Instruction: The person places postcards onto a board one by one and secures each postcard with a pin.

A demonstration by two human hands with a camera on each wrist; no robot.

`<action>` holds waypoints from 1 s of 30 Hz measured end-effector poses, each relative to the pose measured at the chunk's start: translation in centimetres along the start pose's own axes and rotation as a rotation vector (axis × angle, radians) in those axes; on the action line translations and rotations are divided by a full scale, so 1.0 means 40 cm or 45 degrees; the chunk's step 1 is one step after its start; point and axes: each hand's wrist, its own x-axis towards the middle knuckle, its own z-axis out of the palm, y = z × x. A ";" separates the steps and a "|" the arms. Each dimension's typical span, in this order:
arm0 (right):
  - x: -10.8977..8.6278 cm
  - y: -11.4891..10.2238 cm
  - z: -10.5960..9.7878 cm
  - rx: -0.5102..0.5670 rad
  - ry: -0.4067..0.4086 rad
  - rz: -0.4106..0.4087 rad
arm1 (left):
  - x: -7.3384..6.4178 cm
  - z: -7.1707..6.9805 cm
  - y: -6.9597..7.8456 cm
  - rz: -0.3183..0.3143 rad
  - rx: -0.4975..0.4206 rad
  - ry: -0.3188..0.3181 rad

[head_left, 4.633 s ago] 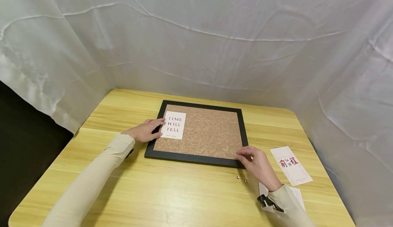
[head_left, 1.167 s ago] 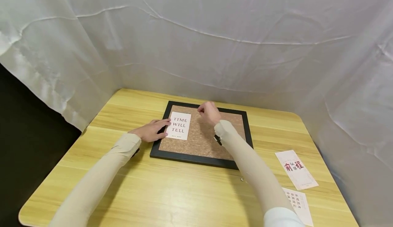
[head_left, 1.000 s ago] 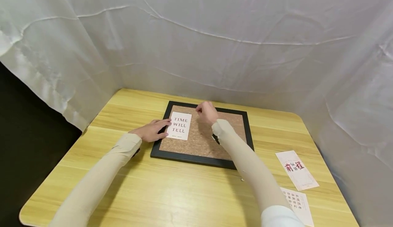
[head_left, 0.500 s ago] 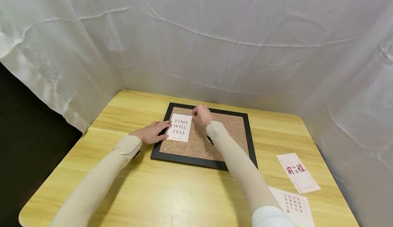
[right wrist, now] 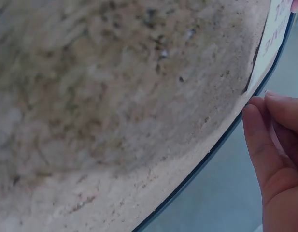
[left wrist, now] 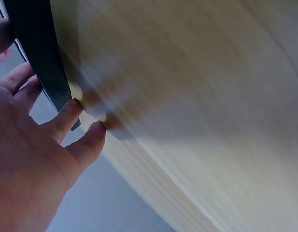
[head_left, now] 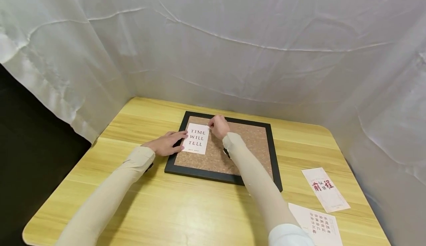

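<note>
1. Close work at the corkboard (head_left: 247, 142): the right hand (head_left: 219, 127) has just shifted leftward across the cork to reach the upper-right corner of a white "TIME WILL TELL" card (head_left: 196, 138).
2. The card lies on the left part of the board, inside its black frame (head_left: 206, 177). In the right wrist view, a dark line along its edge suggests it may not sit fully flat.
3. The right grip has thumb and finger brought together at that corner; whether anything is clamped between them is too small to tell.
4. The left hand (head_left: 164, 144) stays at the card's left edge, its grip apart, fingers spread and tips resting on the card.
5. The shift puts both hands on opposite sides of the card, one seemingly steadying it while the other attends to the corner.
6. At right on the wooden surface (head_left: 186, 205), a red-lettered card (head_left: 325, 189) lies near a second printed card (head_left: 319, 223).
</note>
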 end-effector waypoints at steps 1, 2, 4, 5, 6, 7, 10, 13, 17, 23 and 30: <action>0.001 0.001 0.003 -0.001 -0.004 0.002 | -0.001 0.000 0.000 -0.001 -0.001 -0.002; 0.003 0.002 0.005 -0.005 -0.005 0.004 | -0.001 0.001 -0.001 -0.002 0.000 -0.002; 0.007 0.005 0.010 -0.014 0.000 0.004 | -0.003 0.001 0.000 -0.008 -0.003 0.000; 0.008 0.006 0.013 -0.024 0.001 0.000 | -0.004 0.001 0.001 -0.014 -0.005 0.001; 0.010 0.007 0.015 -0.036 0.000 -0.004 | -0.004 0.002 0.002 -0.017 -0.006 0.002; 0.011 0.008 0.017 -0.045 -0.005 -0.007 | -0.005 0.001 0.003 -0.019 -0.008 0.002; 0.014 0.011 0.021 -0.067 -0.023 -0.017 | -0.006 0.001 0.007 -0.024 -0.012 -0.002; 0.013 0.012 0.023 -0.065 -0.041 -0.020 | -0.008 0.003 0.009 -0.026 -0.015 -0.005; 0.013 0.007 0.023 -0.072 -0.045 -0.007 | -0.010 0.004 0.008 -0.030 -0.019 -0.006; 0.014 0.000 0.024 -0.115 -0.027 0.021 | -0.013 0.001 0.011 -0.012 -0.015 0.006; 0.011 -0.005 0.021 -0.127 -0.071 0.033 | -0.015 0.003 0.014 -0.017 -0.033 0.004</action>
